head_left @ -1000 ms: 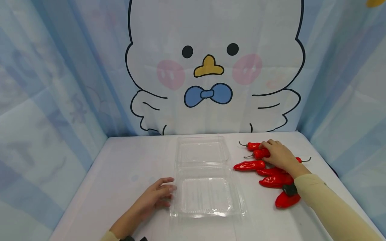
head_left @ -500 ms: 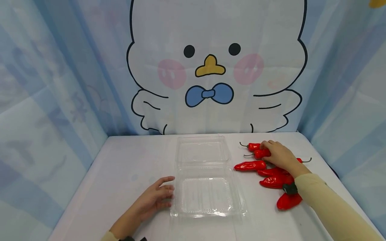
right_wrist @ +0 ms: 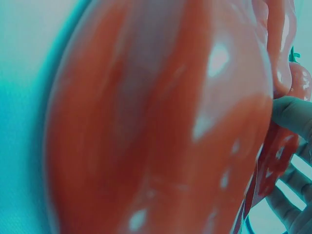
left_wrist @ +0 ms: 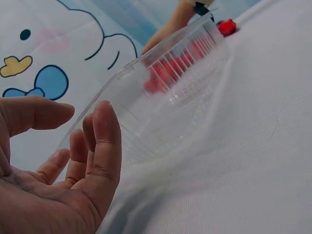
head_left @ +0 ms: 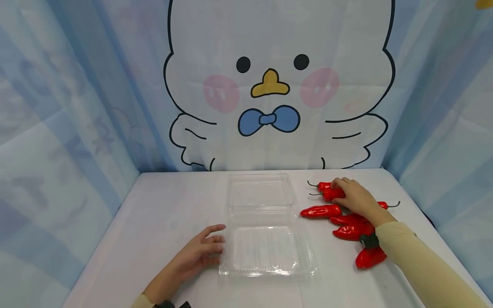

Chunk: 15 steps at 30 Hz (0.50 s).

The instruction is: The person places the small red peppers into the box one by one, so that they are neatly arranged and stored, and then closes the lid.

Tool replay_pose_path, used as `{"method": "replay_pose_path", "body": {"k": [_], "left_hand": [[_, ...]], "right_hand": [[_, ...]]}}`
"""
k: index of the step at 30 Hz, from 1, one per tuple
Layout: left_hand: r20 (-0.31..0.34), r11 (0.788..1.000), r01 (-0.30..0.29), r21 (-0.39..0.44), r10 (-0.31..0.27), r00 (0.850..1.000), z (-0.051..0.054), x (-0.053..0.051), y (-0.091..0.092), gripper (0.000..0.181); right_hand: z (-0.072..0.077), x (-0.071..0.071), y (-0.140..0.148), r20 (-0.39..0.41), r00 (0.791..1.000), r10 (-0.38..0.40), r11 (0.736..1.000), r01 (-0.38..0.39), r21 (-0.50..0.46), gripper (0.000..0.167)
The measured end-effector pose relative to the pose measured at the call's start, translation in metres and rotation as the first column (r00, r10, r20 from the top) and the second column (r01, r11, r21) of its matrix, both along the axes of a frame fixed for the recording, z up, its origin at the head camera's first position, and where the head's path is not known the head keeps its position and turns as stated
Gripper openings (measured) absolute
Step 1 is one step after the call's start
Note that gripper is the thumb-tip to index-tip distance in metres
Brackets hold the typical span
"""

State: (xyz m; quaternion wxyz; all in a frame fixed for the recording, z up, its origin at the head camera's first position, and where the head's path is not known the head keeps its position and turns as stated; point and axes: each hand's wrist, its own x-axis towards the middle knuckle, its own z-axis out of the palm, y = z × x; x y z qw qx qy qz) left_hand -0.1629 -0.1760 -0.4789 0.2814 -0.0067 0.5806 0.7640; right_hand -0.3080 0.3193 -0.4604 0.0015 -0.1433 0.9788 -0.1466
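My right hand (head_left: 355, 196) is over the group of red peppers at the right, with thumb and fingers round a glossy red pepper (head_left: 331, 195) whose thin stem points left. In the right wrist view, another pepper (right_wrist: 161, 122) fills most of the picture; the thumb and fingers (right_wrist: 292, 114) reach round a pepper behind it. A clear plastic clamshell box (head_left: 265, 248) lies with its lid folded back. Beside its left edge is my left hand (head_left: 196, 254), fingers loosely bent and holding nothing; whether the fingertips touch the rim I cannot tell.
Several more red peppers lie right of the box, among them one long pepper (head_left: 321, 211) and one near my right wrist (head_left: 370, 258), partly hidden by the sleeve. A white cloth covers the table (head_left: 173, 205). Printed curtains (head_left: 77, 128) stand behind and at both sides.
The pepper under my right fingers has shifted slightly left, its stem now reaching further that way. My left hand stays beside the box. The whole head view has drifted a little.
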Motion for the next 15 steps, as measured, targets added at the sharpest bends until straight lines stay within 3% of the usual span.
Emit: {"method": "replay_pose_path", "body": {"k": [5, 15], "left_hand": [[-0.007, 0.999, 0.030, 0.014, -0.030, 1.000, 0.0010, -0.0003, 0.0009, 0.068], [0.008, 1.000, 0.016, 0.001, -0.016, 1.000, 0.0004, -0.0018, 0.0024, 0.068]], "right_hand": [[-0.0002, 0.0012, 0.0010, 0.000, 1.000, -0.016, 0.999, 0.016, -0.035, 0.056], [0.0003, 0.0020, 0.0033, -0.005, 0.999, -0.036, 0.998, 0.036, -0.060, 0.058]]}}
